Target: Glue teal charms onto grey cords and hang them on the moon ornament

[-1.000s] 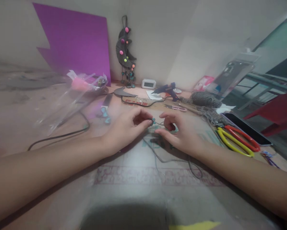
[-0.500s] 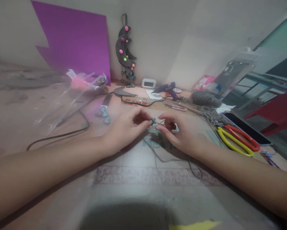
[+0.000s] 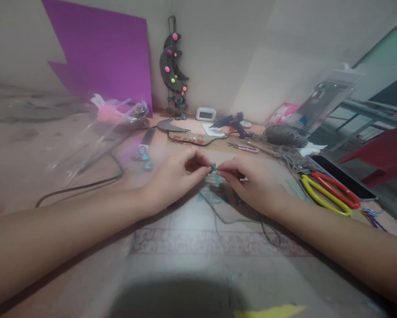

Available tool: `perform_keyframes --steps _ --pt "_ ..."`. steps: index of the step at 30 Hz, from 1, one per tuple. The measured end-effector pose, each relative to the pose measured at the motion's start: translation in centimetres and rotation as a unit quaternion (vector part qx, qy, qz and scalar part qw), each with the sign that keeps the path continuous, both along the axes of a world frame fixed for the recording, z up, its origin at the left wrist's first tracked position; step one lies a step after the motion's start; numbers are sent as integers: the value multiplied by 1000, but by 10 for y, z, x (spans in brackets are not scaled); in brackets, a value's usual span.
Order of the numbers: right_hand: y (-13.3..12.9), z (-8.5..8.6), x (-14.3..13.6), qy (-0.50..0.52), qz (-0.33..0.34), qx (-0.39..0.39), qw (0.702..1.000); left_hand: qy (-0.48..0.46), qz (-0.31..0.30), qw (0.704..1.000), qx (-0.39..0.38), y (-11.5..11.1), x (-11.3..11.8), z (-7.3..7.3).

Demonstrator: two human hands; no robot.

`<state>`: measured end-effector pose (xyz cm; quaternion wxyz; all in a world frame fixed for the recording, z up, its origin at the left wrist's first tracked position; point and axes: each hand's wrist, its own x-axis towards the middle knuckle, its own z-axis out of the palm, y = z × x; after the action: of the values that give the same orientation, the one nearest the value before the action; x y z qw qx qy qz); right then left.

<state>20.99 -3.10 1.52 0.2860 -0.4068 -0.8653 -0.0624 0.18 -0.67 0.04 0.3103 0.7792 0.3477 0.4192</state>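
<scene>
Between my two hands is a small teal bead (image 3: 213,167), pinched at its left side by the thumb and forefinger of my left hand (image 3: 188,172). From the right, the thumb and forefinger of my right hand (image 3: 243,176) are closed at the bead's edge, where the grey cord came out; the pinched bit is hidden now. A length of grey cord (image 3: 223,221) trails below the hands over the work surface and loops under my right wrist. Several blue-teal pieces (image 3: 144,158) lie left of my left hand.
Behind the hands are a grey crescent (image 3: 173,126), pink thread snips (image 3: 244,148), a glue gun (image 3: 231,122) and a white digital clock (image 3: 205,114). On the right lie grey yarn (image 3: 284,136), a phone (image 3: 342,176) and red-and-yellow-handled scissors (image 3: 327,196). A decorated moon hanging (image 3: 172,66) is on the wall.
My right thumb and forefinger, parted before, have moved left and closed beside the bead. The cord stretch visible between the hands is now covered. My left hand has stayed in place.
</scene>
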Motion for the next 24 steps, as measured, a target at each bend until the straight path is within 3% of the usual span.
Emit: perform_keyframes --steps 7,15,24 --pt "-4 2 -4 49 4 -64 997 4 -3 1000 6 -2 2 1" --pt "-10 2 -12 170 -22 -209 963 2 -22 1000 1 -2 0 -1" --pt "-11 3 -15 200 -20 -210 957 -7 -27 1000 -3 -2 0 -2"
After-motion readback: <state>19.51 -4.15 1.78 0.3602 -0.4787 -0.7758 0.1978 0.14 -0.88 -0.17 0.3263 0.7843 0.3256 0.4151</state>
